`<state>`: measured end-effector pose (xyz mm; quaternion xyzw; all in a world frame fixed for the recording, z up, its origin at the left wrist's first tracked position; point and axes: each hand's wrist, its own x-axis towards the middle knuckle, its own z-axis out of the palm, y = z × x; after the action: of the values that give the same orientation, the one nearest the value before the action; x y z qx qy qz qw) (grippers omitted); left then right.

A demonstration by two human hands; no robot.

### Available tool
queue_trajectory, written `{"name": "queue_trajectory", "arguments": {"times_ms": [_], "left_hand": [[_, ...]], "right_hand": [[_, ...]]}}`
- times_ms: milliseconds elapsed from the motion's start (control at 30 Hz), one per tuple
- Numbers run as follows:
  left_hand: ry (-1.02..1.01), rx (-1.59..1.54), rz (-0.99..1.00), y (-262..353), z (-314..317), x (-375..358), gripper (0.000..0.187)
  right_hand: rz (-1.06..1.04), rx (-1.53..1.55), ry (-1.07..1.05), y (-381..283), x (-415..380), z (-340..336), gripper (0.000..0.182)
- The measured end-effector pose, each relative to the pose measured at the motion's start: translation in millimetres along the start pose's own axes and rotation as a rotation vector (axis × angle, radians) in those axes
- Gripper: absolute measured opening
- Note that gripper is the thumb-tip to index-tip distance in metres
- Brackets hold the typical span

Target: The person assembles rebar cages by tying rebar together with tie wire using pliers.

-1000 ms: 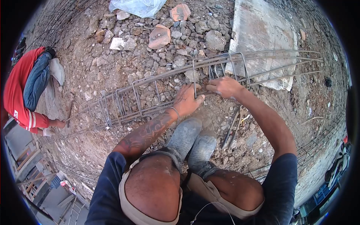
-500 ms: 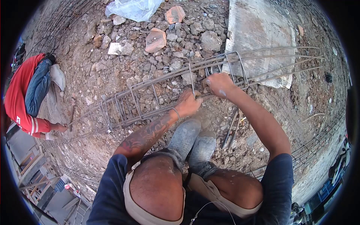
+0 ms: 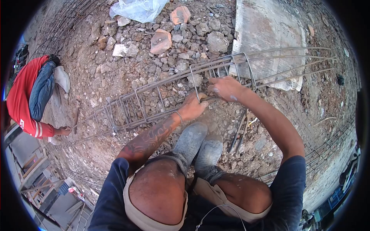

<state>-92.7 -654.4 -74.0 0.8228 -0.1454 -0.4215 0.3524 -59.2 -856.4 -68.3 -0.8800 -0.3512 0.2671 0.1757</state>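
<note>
A long cage of steel bars (image 3: 150, 118) with square wire stirrups lies diagonally over the rubble. My left hand (image 3: 192, 106) is closed on the base of an upright stirrup (image 3: 194, 81) where it meets the lower bar. Just right of it, my right hand (image 3: 225, 87) has its fingers bent together over the cage; what they hold, if anything, is too small to make out. Several stirrups stand along the cage, some bunched toward the left. Long bar ends (image 3: 304, 73) reach out to the right.
A person in a red top (image 3: 25, 98) bends at the cage's far left end. Pincers (image 3: 239, 133) lie beside my boots (image 3: 190, 136). A pale board (image 3: 268, 34) is at the upper right. Brick pieces (image 3: 160, 41), stones and a plastic sheet (image 3: 138, 9) lie beyond the cage.
The upright stirrup at my left hand leans a little further left at its top. My right hand has shifted slightly. The other person's hand has moved slightly right.
</note>
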Motion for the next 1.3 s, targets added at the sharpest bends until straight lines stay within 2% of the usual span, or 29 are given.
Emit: {"name": "queue_trajectory", "arguments": {"times_ms": [67,133,167,233,333,367,400,467,533,567,633,667,733,767,800,867,900,967,1000,1067,1133,1233,1300], "left_hand": [[-0.008,0.012,-0.013,-4.1,1.4,2.0,0.036],[0.0,0.108,-0.027,4.9,-2.3,0.6,0.036],[0.0,0.108,-0.031,8.6,-3.1,-2.0,0.036],[-0.084,-0.013,-0.138,15.0,-3.6,-2.2,0.036],[-0.092,-0.055,-0.142,17.0,-10.2,-0.7,0.036],[-0.101,-0.051,-0.14,16.3,-11.4,-0.5,0.036],[-0.107,-0.113,-0.152,20.5,-15.6,-3.8,0.037],[-0.113,-0.174,-0.165,15.0,-15.2,-5.0,0.037],[-0.035,-0.21,-0.104,5.6,-8.9,-3.4,0.036],[-0.028,-0.219,-0.106,4.1,-8.5,-2.3,0.036],[-0.011,-0.215,-0.046,0.8,-6.5,-2.9,0.036],[-0.018,-0.209,-0.046,0.4,-4.8,-3.6,0.036],[-0.02,-0.169,-0.031,2.1,-3.6,-3.3,0.035],[-0.016,-0.167,-0.033,1.8,-3.9,-1.0,0.035],[-0.035,-0.149,-0.048,2.6,-4.0,-1.8,0.035],[-0.057,-0.119,-0.047,3.4,-3.5,-1.7,0.035],[-0.048,-0.112,-0.036,1.5,-1.6,-1.4,0.035],[-0.03,-0.107,-0.023,4.3,-5.0,-1.2,0.035],[-0.037,-0.129,-0.038,5.2,-5.5,-1.9,0.036],[-0.042,-0.164,-0.059,5.7,-3.9,-3.7,0.036],[0.028,-0.127,-0.023,1.4,-1.4,-4.7,0.037],[0.02,-0.098,0.001,-3.5,-0.6,-2.7,0.037],[0.07,-0.095,0.018,-3.5,2.3,-4.8,0.034]], "right_hand": [[-0.003,0.081,0.059,3.9,-3.9,11.6,0.02],[0.203,0.22,0.182,-7.3,-2.6,13.9,0.016],[0.201,0.224,0.181,-9.7,2.5,13.9,0.016],[0.354,0.073,-0.042,-14.4,15.3,5.4,0.016],[0.327,0.088,-0.018,-15.8,16.6,2.1,0.015],[0.317,0.168,-0.122,-8.4,13.6,-1.7,0.018],[0.324,0.179,-0.122,-6.1,4.2,0.7,0.018],[0.117,0.418,0.327,-3.3,-17.0,3.8,0.022],[0.477,0.615,0.954,-28.2,-42.2,-1.3,0.018],[0.47,0.611,0.946,-39.3,-51.4,6.0,0.018],[0.84,0.875,1.219,-61.5,-67.4,34.0,0.008],[0.847,0.878,1.224,-71.4,-70.0,49.2,0.008],[0.713,0.527,1.118,-86.4,-63.5,57.2,0.005],[0.627,0.306,1.095,-80.9,-63.2,55.7,0.014],[0.632,0.316,1.091,-77.3,-60.0,39.6,0.014],[0.513,-0.08,0.773,-57.0,-48.5,9.5,0.025],[0.517,-0.086,0.783,-45.4,-44.0,11.3,0.025],[0.334,0.074,0.347,-23.5,-34.5,21.2,0.031],[0.332,0.071,0.345,-17.3,-29.6,17.3,0.031],[0.411,0.235,0.059,-10.1,-23.2,12.3,0.027],[0.402,0.224,0.104,-11.5,-24.8,18.7,0.023],[0.336,0.203,0.354,-16.8,-26.4,27.7,0.017],[0.339,0.161,0.322,-17.9,-25.3,26.0,0.016]]}}
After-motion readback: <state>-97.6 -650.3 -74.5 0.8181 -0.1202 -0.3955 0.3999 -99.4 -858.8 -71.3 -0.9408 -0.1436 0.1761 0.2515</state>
